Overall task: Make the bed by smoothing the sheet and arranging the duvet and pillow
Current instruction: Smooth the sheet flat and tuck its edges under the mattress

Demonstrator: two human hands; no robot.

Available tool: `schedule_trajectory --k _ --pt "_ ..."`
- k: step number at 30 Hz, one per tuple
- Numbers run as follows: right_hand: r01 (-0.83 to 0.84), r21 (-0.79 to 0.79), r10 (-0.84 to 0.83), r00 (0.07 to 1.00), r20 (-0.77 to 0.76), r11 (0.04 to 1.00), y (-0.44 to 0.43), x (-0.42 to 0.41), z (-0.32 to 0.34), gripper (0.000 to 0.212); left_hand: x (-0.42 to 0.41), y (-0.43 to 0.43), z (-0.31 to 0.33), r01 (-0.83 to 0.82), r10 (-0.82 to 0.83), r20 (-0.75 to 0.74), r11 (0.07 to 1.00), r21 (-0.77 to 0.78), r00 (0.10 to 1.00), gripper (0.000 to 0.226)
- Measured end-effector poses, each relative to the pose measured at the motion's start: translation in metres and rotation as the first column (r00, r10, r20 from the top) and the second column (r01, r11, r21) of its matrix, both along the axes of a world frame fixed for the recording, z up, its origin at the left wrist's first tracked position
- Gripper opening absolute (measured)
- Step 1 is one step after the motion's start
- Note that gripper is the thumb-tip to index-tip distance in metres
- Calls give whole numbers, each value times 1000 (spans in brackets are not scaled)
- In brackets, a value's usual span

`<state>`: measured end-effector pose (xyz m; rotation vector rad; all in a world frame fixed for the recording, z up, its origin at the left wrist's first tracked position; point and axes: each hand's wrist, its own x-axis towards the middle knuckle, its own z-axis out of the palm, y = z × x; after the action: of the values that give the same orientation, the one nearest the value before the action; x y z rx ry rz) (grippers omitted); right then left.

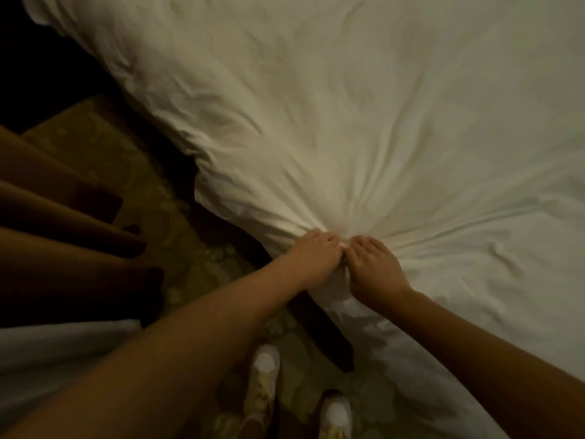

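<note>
Both my hands are clamped onto the same bunch of fabric. My left hand (311, 251) and my right hand (373, 267) sit right next to each other, knuckles nearly touching, with the fingers curled down into the cloth. So neither one is spread flat; they're both gripping. What they've got is the near edge of the white puffy duvet (348, 122), right where it hangs over the side of the bed.

The duvet covers pretty much the whole upper and right part of the view. A fan of tight creases runs out from my grip across the cover, mostly toward the right and up. Further away from my hands it looks flatter, with just soft wrinkles. Its left edge is thick and rumpled, and it runs diagonally from the top left corner down to my hands.

Just below my hands a strip of the dark bed base (316, 324) shows under the hanging cloth. The floor is a dim olive patterned carpet (126, 153). I'm standing on it in my pale sneakers, one (264, 375) beside the bed base and the other (337, 413) at the bottom edge. On the left are heavy brown curtain folds (47, 217). Below them is something pale and greyish (47, 350), but it's too dark and blurry for me to tell what it is.
</note>
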<state>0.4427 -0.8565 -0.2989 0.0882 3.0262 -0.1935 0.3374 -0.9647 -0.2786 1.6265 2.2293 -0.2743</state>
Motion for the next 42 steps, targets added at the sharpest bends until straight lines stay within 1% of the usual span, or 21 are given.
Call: schedule_trajectory --k 1,3,6,8,9,11,13,15,17,19,22,24,27,28,31,33,35,37,39,41,42 --pt "15 -23 -15 1000 -14 1000 -2 1 5 36 -8 -1 6 3 -3 1 1000 4 1000 35" --pt "67 -101 -78 991 -111 993 -2 2 16 43 -24 -2 20 -49 53 -36 993 104 998 32" --pt "125 -76 -137 973 -188 989 12 0 28 57 -38 7 28 -93 108 -37 954 284 993 36" --pt "166 -25 -168 965 -203 986 20 12 27 58 -26 16 25 -9 4 12 905 426 1000 45" --pt "190 -3 -187 963 -195 982 22 24 25 57 -13 18 21 52 -84 52 896 441 995 51" --pt "231 44 -222 964 -147 972 25 57 18 55 21 19 5 220 -265 87 911 349 960 65" --pt "256 120 -255 967 -21 959 26 94 12 62 51 20 -4 343 -365 58 910 231 929 80" --pt "273 170 -292 951 97 947 29 123 9 75 74 30 -4 340 -350 34 925 168 936 85" --pt "257 214 -289 947 137 943 36 138 6 85 92 46 -4 341 -343 -12 929 143 939 89" --pt "237 246 -277 950 145 940 45 142 2 87 109 60 -6 329 -325 -56 938 112 944 88" --pt "270 248 -303 947 104 930 50 142 -3 94 128 74 -14 245 -239 -108 968 45 965 78" --pt "288 234 -295 955 -3 929 48 147 -8 85 136 78 -21 189 -179 -165 981 49 970 76" --pt "258 222 -212 954 -212 940 46 156 -14 49 149 79 -27 127 -119 -249 992 16 961 74" --pt "249 206 -199 951 -239 946 49 162 -14 45 154 78 -29 123 -116 -244 992 12 963 72" --pt "194 180 -134 945 -299 964 63 176 -12 42 162 72 -31 196 -168 -264 977 82 950 54" --pt "176 150 -121 940 -319 973 69 179 -8 38 164 71 -24 221 -183 -246 965 137 952 50" --pt "176 72 -144 934 -327 982 69 177 -1 37 170 70 -23 218 -166 -256 958 188 952 46" --pt "168 -13 -161 915 -369 986 67 179 3 33 174 69 -11 204 -155 -198 944 259 968 36" --pt "130 -68 -147 903 -404 989 62 195 3 23 179 53 -13 275 -211 -211 896 348 954 23" --pt "104 -78 -127 909 -398 992 58 211 3 11 182 38 -13 332 -249 -242 846 417 938 26" --pt "108 -90 -134 918 -372 990 57 214 4 16 184 36 -12 337 -247 -253 840 426 935 28"
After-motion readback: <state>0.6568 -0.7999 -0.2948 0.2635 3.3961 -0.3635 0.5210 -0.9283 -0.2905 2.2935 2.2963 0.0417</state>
